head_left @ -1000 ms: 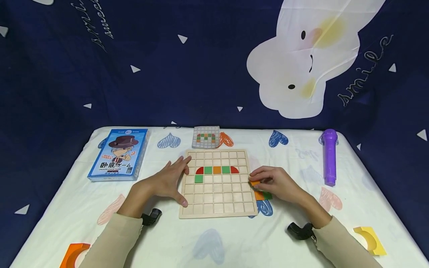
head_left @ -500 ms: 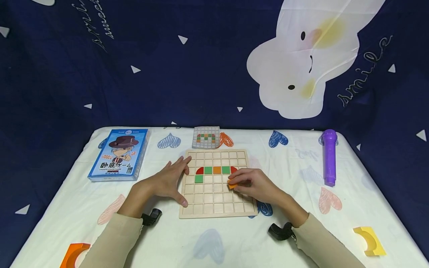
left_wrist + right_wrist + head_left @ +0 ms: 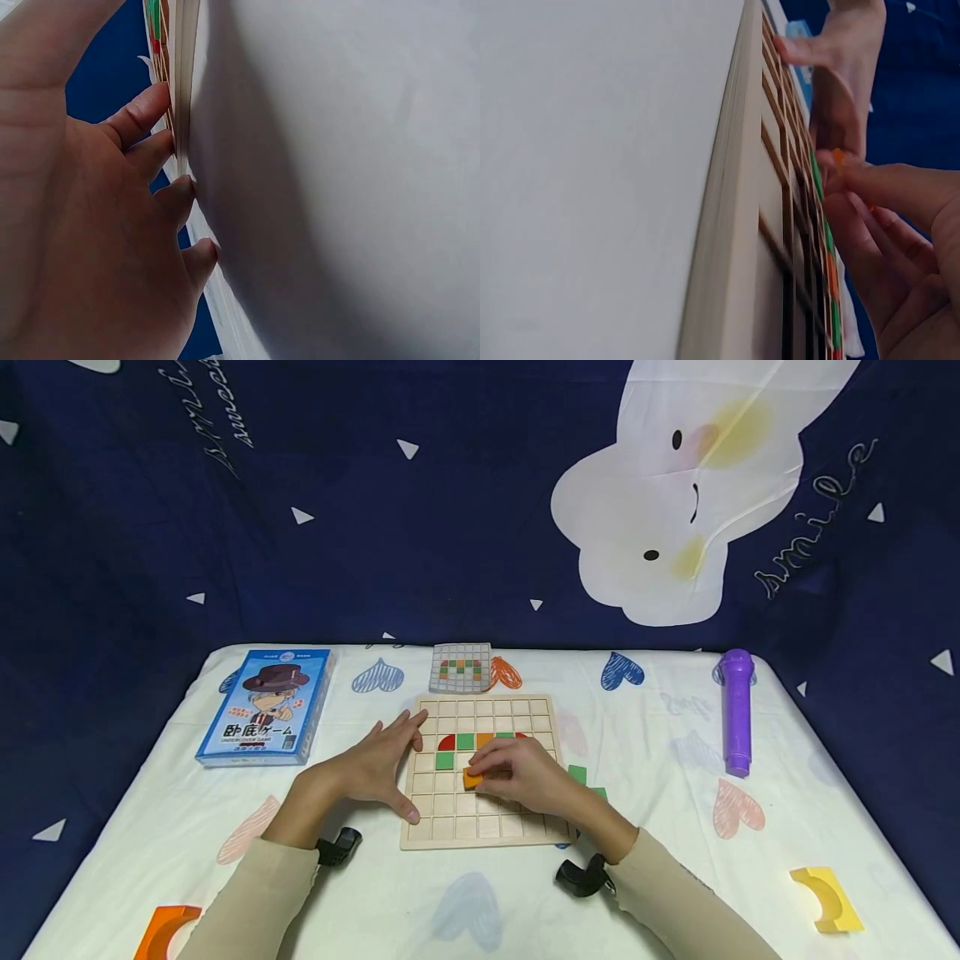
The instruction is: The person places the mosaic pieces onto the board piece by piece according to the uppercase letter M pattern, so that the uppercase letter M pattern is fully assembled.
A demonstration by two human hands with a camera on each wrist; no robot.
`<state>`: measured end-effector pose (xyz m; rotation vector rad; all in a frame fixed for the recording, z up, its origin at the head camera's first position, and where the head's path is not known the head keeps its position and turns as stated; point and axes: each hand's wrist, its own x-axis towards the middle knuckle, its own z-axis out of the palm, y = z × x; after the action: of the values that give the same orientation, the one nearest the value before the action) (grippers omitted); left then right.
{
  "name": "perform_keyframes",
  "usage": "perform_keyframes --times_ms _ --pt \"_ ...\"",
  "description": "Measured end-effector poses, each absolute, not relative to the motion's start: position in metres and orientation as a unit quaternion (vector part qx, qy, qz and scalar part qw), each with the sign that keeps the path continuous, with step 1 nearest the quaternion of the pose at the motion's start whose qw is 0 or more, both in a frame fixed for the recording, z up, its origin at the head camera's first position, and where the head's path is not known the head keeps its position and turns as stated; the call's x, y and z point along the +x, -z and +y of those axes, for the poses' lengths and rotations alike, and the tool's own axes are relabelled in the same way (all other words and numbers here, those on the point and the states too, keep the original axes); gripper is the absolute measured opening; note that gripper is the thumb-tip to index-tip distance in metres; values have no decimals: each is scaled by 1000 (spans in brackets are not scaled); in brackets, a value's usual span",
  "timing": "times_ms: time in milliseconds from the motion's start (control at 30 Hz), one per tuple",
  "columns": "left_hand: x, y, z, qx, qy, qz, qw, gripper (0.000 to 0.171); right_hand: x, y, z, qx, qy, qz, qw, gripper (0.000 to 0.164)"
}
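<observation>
In the head view, a square wooden grid board (image 3: 487, 833) lies flat on the table. My left hand (image 3: 371, 768) rests at its left edge, fingers and thumb spread apart. Between thumb and fingertips, my right hand (image 3: 528, 779) pinches an orange tile (image 3: 472, 779) over the board's middle cells; the tile looks tilted. A row in the grid holds a red quarter-round tile (image 3: 447, 742), a green tile (image 3: 465, 742) and an orange square (image 3: 484, 739); its right end is partly behind my right hand. Below the red one sits another green tile (image 3: 445, 761).
Loose green tiles (image 3: 577, 773) lie by the board's right side, partly behind my right arm. A small pattern card (image 3: 461, 686) lies behind the board. A blue game box (image 3: 266, 710) is left, a purple microphone-shaped toy (image 3: 738, 710) right. Orange (image 3: 161, 931) and yellow (image 3: 836, 906) arched blocks stand in front.
My right hand has carried the orange tile leftward from beside the board's right edge to over its middle. Green tiles at the right have come into view. My left hand has stayed put.
</observation>
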<state>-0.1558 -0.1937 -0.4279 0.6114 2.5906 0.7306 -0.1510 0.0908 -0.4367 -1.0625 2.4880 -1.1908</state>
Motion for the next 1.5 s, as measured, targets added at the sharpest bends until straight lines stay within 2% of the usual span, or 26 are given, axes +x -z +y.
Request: perform_keyframes --times_ms 133,233,900,1200,1500 --pt "-155 427 -193 217 -253 923 191 96 -150 436 78 -353 404 838 100 18" --pt "-155 427 -193 219 -252 923 189 92 -148 435 70 -353 400 840 101 17" --pt "-154 426 -193 220 -260 920 192 90 -145 439 46 -349 326 875 76 13" --pt "-155 428 -194 223 -259 921 189 99 -145 437 42 -354 312 879 66 14" --pt "-154 428 -194 226 -257 921 188 90 -144 439 42 -342 304 886 75 14"
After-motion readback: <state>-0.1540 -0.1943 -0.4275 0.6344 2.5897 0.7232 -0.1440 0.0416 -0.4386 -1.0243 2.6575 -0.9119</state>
